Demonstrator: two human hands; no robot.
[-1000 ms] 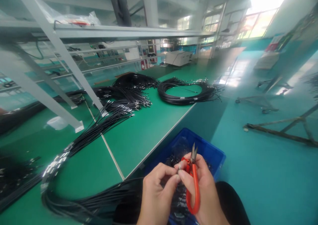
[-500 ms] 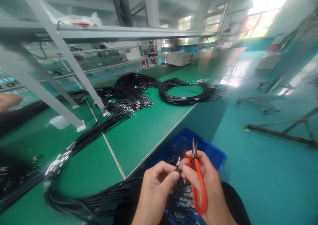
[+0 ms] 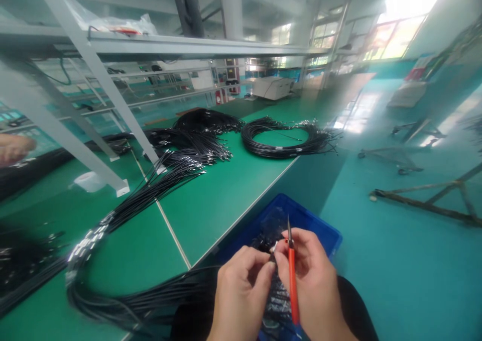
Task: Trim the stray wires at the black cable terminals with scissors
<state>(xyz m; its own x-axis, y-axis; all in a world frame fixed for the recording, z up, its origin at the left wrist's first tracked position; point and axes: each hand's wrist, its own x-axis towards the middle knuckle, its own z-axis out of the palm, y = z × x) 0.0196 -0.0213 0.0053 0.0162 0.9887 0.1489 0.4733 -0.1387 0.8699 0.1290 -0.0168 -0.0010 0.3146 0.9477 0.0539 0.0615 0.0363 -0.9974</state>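
My left hand (image 3: 241, 288) pinches the end of a black cable (image 3: 272, 256) between thumb and fingertips. My right hand (image 3: 316, 280) holds red-handled scissors (image 3: 292, 283), seen edge-on with the pointed blades upward. Its thumb and index finger also meet the light-coloured tip of the cable. The two hands almost touch above a blue bin (image 3: 333, 235), which contains clear plastic and dark pieces. From the left, a bundle of black cables (image 3: 158, 296) runs across the table to my lap, where it passes behind my left hand.
On the green table (image 3: 222, 200) lie a coil of black cables (image 3: 276, 150) and more cable heaps (image 3: 207, 122). A white shelf frame (image 3: 109, 92) stands at the left, and another person's hand (image 3: 15, 149) is at the far left. Wheeled metal stands (image 3: 425, 203) are on the floor at right.
The scissors have turned from a face view with parted blades to edge-on. My right fingertips have moved left onto the cable tip. The other person's hand has shifted slightly.
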